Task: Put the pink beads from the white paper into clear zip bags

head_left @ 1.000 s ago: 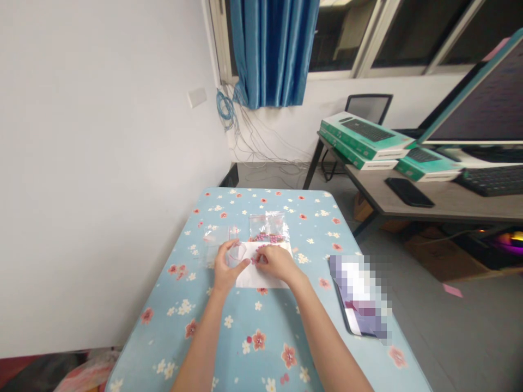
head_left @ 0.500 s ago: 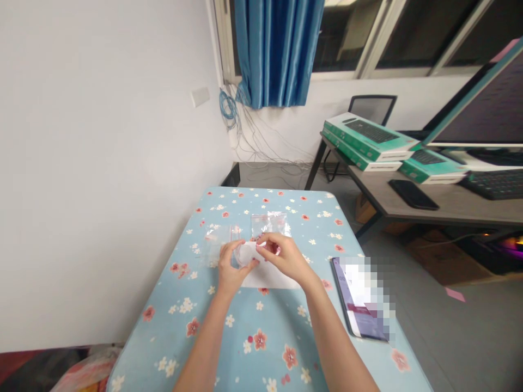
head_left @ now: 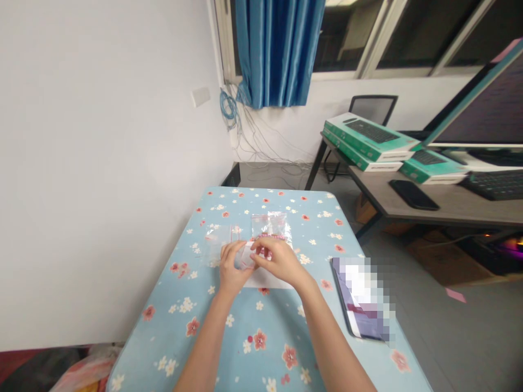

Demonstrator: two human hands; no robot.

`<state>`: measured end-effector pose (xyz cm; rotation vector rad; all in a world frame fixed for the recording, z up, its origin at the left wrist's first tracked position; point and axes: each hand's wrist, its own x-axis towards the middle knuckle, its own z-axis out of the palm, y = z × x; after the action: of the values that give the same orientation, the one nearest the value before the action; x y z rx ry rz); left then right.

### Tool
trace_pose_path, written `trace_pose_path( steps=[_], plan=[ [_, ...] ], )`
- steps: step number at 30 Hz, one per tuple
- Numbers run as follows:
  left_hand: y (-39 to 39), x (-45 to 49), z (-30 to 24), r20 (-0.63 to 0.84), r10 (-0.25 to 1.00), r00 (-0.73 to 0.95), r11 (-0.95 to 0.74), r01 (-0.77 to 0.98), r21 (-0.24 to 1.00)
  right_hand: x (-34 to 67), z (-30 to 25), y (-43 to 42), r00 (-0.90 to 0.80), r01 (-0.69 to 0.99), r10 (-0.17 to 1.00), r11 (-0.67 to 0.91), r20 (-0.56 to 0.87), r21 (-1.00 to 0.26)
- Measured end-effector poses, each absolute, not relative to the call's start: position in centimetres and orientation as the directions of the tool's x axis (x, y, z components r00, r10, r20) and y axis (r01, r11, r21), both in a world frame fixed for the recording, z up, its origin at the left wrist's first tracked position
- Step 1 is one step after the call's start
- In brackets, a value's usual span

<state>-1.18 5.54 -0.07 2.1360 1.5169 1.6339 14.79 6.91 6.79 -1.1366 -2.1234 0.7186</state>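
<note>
Clear plastic bag (head_left: 247, 256) sits pinched between both hands, just above a sheet of white paper (head_left: 267, 279), its exact outline hard to make out. The left hand (head_left: 232, 267) is closed around its near side, fingers curled and thumb toward the right hand. The right hand (head_left: 278, 262) comes in over the top, fingers bent and gripping the bag's far edge; the fingertips of the two hands nearly meet. Tiny pink bits show between them, too small to identify.

At 12 o'clock from the hands, partly on the paper, lies a second clear bag (head_left: 269, 226) with pink beads (head_left: 267, 237) along its lower part. A third clear bag (head_left: 217, 244) lies at 10 o'clock, just beside the left hand. All of this rests on a table with a pale blue floral cover (head_left: 253, 321).

Near the table's edge at 3 o'clock lies a tablet (head_left: 359, 299), its screen pixelated. Farther off at 2 o'clock, a grey desk (head_left: 449, 209) holds green keyboard boxes (head_left: 370, 136), a black smartphone (head_left: 413, 195), a black keyboard (head_left: 494, 185) and a monitor (head_left: 482, 103). A blue curtain (head_left: 280, 49) hangs at 12 o'clock above tangled cables (head_left: 249, 128).
</note>
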Motion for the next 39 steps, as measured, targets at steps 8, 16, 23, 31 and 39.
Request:
trace_pose_path(
  steps=[8,16,23,31,39],
  plan=[
    [5.1,-1.9,0.3,0.596,0.799,0.075,-0.504,0.624,0.597,14.2,6.8,6.7,-0.383,0.571,0.854,0.518,0.352,-0.637],
    [5.0,-2.3,0.7,0.686,0.724,0.075,-0.539,0.682,0.494,14.0,7.2,6.6,-0.365,0.543,0.818,0.575,0.444,-0.612],
    [4.9,-1.5,0.3,0.741,0.671,-0.003,-0.494,0.744,0.450,13.2,7.1,6.4,-0.317,0.582,0.831,0.551,0.456,-0.599],
    [5.1,-2.6,0.6,0.758,0.652,0.007,-0.497,0.759,0.421,14.6,7.0,7.0,-0.320,0.506,0.903,0.419,0.287,-0.754],
    [5.5,-2.8,-0.4,0.762,0.648,-0.012,-0.464,0.786,0.408,15.0,4.0,7.7,-0.397,0.823,0.918,0.360,0.009,-0.440]
  ],
)
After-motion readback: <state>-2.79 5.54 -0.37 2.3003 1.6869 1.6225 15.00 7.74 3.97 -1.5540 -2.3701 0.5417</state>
